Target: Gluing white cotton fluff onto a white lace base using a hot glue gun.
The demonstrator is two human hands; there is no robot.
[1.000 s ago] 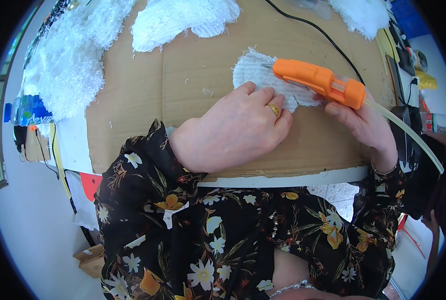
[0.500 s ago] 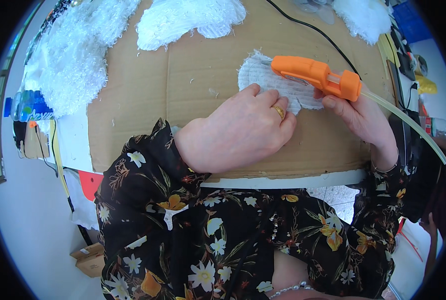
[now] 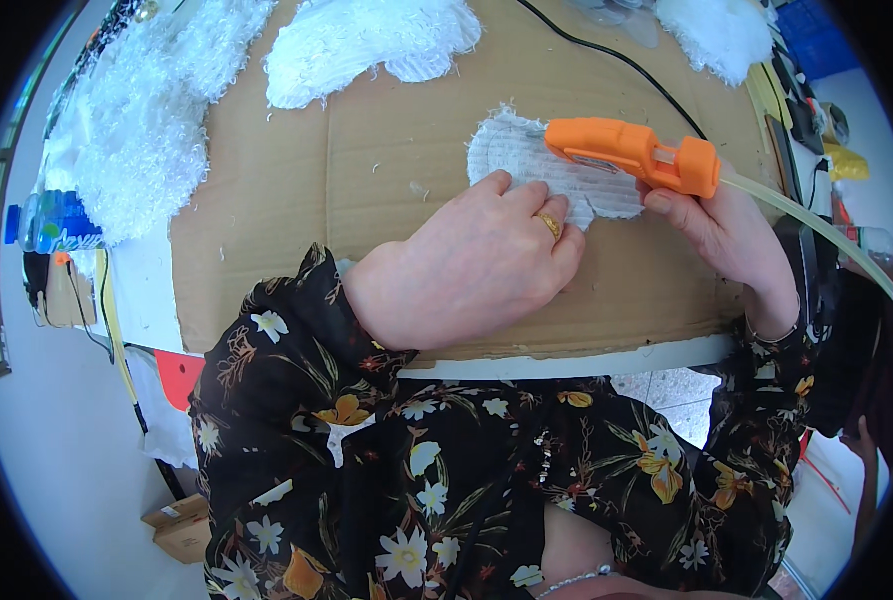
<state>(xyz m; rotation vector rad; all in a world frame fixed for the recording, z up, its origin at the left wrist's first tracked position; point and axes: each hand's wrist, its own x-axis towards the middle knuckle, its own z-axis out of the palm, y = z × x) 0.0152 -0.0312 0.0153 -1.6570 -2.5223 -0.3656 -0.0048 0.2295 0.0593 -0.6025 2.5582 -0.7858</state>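
The left hand (image 3: 467, 265) lies palm down on a sheet of brown cardboard (image 3: 387, 170) that covers the worktop, its fingers (image 3: 527, 205) stretched flat and together, a gold ring on one of them, their tips pressing the near edge of a small white fluffy fabric patch (image 3: 527, 165); the fingers grip nothing, they only pin the patch, which seems meant to keep it from sliding under the tool. The patch rests on the cardboard just beyond those fingertips and reaches to the right under the tool. The right hand (image 3: 722, 235) is closed around the handle of an orange hot glue gun (image 3: 632, 152), whose body lies nearly level above the far edge of the patch, nozzle pointing left and ending just past the left fingertips, so that the tip appears to sit at or very near the fabric; whether it touches cannot be told. A pale glue stick (image 3: 807, 225) juts from the back of the gun, past the right fingers toward the right. A black cable (image 3: 617, 62) runs across the cardboard beyond the gun. Farther beyond the fingers lie larger white fluffy pieces (image 3: 367, 40), and a heap of white fluff (image 3: 137, 130) sits well to the left of the left hand.
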